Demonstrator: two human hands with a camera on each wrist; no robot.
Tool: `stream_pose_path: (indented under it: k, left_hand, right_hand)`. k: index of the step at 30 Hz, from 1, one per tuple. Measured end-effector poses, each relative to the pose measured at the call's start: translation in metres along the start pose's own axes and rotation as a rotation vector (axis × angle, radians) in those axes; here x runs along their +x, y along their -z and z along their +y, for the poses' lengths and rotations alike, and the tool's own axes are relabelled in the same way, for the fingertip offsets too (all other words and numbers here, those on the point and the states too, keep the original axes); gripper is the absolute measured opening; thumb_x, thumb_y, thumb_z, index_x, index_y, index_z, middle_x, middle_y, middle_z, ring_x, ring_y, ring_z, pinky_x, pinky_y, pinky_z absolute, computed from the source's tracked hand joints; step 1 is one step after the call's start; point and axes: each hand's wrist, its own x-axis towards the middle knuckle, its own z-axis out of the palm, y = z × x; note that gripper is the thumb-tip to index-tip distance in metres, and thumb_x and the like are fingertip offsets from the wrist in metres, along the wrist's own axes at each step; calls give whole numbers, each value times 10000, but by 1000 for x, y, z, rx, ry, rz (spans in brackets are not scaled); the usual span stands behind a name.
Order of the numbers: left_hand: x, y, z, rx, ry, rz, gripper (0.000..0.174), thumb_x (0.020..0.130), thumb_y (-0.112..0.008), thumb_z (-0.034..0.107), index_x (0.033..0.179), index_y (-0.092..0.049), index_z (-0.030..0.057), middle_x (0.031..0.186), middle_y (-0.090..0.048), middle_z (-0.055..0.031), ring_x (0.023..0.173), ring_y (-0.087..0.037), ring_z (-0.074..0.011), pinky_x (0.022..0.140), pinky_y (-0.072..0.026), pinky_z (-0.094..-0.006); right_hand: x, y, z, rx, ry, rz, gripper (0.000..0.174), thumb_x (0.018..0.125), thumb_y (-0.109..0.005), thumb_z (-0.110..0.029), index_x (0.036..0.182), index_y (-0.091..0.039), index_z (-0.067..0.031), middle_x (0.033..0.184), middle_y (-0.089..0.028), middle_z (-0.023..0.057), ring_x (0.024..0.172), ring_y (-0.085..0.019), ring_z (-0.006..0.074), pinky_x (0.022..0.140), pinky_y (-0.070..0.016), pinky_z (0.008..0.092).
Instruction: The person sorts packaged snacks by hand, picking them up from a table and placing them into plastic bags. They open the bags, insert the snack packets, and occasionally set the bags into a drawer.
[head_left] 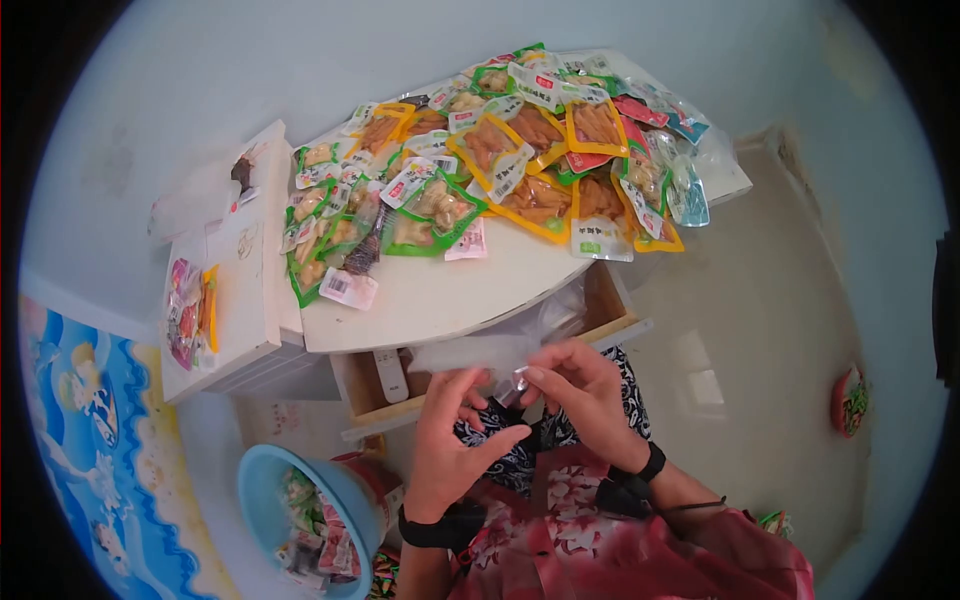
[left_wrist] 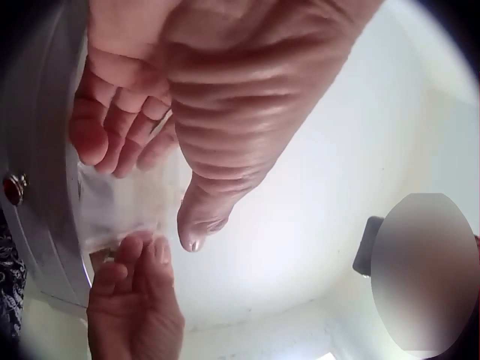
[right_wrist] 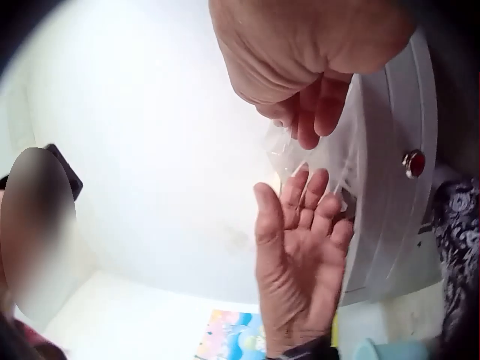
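Over the front of a pulled-out drawer (head_left: 365, 410), my left hand (head_left: 450, 440) is spread, its thumb apart from the lightly bent fingers. Nothing sits in its palm in the right wrist view. My right hand (head_left: 585, 390) is opposite, thumb and fingertips drawn together at a clear plastic bag (right_wrist: 285, 150). Between the two hands this thin, see-through plastic (left_wrist: 120, 202) shows above the drawer. A metal drawer knob with a red centre (right_wrist: 412, 163) is on the drawer front, just below the hands.
Many sealed food packets (head_left: 490, 150) are heaped on the white tabletop (head_left: 420, 300). A white remote (head_left: 390, 375) lies in the drawer's left end. On the floor at left stands a blue bucket (head_left: 260, 470) with packets inside. More packets (head_left: 190, 310) rest on the white side cabinet (head_left: 250, 300).
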Motion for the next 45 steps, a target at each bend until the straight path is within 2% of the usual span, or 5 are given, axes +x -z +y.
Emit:
stream_pose_path:
  k: [10, 17, 29, 38, 45]
  left_hand:
    - [5, -4, -39, 166, 31, 203, 113, 940, -722, 42, 945, -630, -24, 831, -556, -31, 699, -509, -118, 625, -399, -238]
    - [5, 6, -31, -234, 336, 335, 258, 1066, -612, 200, 853, -628, 54, 749, -524, 64, 662, -451, -10, 573, -372, -196]
    - [15, 9, -24, -384, 435, 327, 418, 1112, -502, 356, 889, -657, 38, 766, -592, 4, 636, -520, -38, 549, -415, -201]
    - [22, 38, -58, 199, 161, 340, 305, 1048, -600, 218, 1054, -672, -78, 1019, -698, -149, 893, -702, -255, 792, -582, -340]
    - [3, 43, -38, 765, -30, 564, 207, 970, -675, 100, 1138, -665, -20, 1081, -638, -113, 944, -646, -199, 758, -540, -302]
  right_hand:
    - [21, -11, -13, -154, 90, -142, 252, 954, -707, -68, 1201, -660, -43, 1098, -710, 52, 788, -651, 89, 679, -539, 258]
    - [25, 1, 3, -917, 696, -208, 474, 774, -790, -84, 1229, -662, -121, 1276, -647, 107, 1026, -673, 338, 818, -575, 408]
    - [37, -20, 27, -1000, 859, -98, 368, 736, -814, -90, 1093, -725, -95, 1060, -701, 63, 850, -661, 277, 737, -541, 357]
    - [37, 3, -5, -42, -118, -77, 179, 1044, -634, -180, 1102, -724, -36, 963, -727, 3, 816, -609, 43, 685, -489, 242]
    - [30, 4, 17, -115, 108, 7, 114, 992, -711, -134, 1045, -737, -36, 964, -676, -27, 839, -575, 28, 710, -446, 199]
